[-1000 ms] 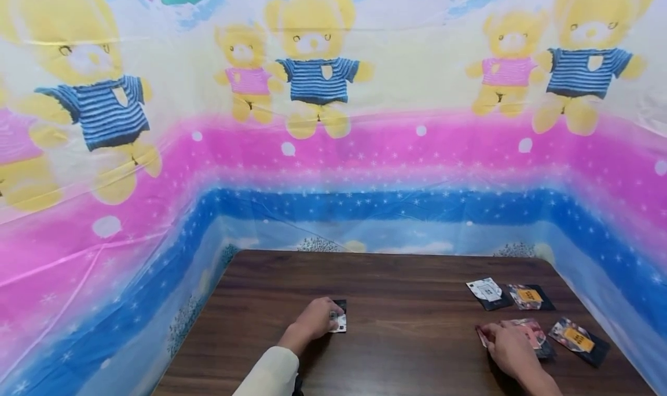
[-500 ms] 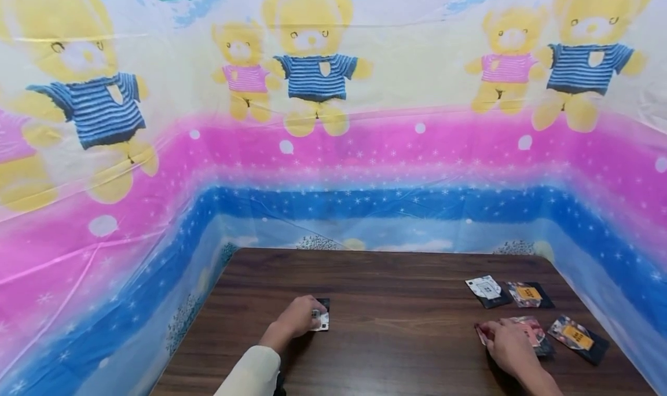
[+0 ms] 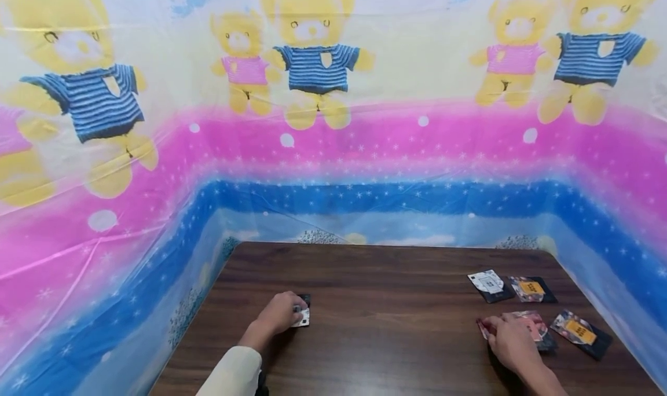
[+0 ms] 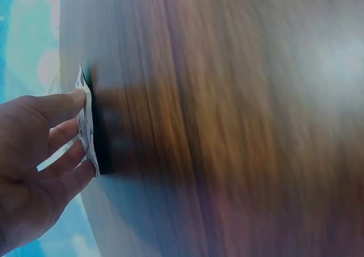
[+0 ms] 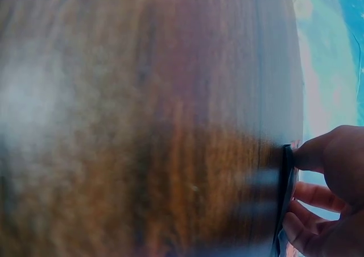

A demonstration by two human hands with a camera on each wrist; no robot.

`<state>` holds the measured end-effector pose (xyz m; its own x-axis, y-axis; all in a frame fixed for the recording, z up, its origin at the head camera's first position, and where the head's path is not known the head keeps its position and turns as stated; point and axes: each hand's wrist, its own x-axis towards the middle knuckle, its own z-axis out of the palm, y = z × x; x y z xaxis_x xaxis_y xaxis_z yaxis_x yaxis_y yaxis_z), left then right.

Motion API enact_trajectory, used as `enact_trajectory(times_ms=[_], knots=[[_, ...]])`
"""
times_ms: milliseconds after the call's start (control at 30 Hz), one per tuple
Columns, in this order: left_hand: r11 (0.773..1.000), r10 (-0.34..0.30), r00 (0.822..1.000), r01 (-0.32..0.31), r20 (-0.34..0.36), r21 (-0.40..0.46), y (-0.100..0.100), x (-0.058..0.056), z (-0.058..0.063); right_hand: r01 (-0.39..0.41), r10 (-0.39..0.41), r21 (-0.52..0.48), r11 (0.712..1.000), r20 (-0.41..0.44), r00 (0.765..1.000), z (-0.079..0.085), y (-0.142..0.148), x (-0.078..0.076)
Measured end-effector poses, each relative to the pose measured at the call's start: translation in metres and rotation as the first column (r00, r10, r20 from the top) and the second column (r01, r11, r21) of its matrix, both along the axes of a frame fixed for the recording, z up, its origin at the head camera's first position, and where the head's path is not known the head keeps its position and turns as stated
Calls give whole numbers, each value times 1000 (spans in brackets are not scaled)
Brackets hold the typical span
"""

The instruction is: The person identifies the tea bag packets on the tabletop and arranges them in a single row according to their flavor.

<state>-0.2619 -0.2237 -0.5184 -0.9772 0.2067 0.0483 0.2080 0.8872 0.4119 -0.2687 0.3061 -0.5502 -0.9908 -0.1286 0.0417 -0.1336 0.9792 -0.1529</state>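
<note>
2 orange-lbl pkts (image 3: 579,331) | L grip (image 3: 281,313): pinching 1 wht pkt (image 3: 304,316) | R grip (image 3: 513,342): pinching red pkt (image 5: 288,183)

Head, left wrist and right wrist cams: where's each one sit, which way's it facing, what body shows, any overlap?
Head: worn on the head, facing forward and down over the table to the bear-print backdrop; left hand, pale sleeve and right hand show.
Left wrist: on that wrist, looking along the tabletop past a pinched white packet; only the left hand shows.
Right wrist: on that wrist, same sort of look past a gripped dark-edged packet; only the right hand shows.
Shared: head and left wrist both show the left hand with the white packet.
</note>
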Motion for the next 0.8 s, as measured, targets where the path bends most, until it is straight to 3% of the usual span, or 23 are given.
enact_trajectory(times_ms=[133, 333, 467, 567, 633, 800], knots=[[998, 54, 998, -54, 9, -7, -9, -1, 3, -1, 2, 11, 1000, -21, 1000, 3, 3, -1], [998, 66, 997, -65, 49, -20, -37, 7, 2, -4, 4, -7, 1000, -57, 998, -2, -4, 4], [998, 56, 996, -56, 71, 4, -53, 14, -2, -25, 25, -5, 1000, -83, 996, -5, -10, 8], [999, 27, 997, -28, 66, 25, -54, 12, -4, -33, 34, 14, 999, -100, 994, -2, -8, 7], [999, 20, 998, -22, 64, 29, -53, 10, -4, -31, 32, 16, 999, -88, 996, 1, -5, 4], [999, 9, 999, -10, 51, 37, -51, 7, -2, -8, 7, 13, 1000, 35, 999, 13, -2, -4]])
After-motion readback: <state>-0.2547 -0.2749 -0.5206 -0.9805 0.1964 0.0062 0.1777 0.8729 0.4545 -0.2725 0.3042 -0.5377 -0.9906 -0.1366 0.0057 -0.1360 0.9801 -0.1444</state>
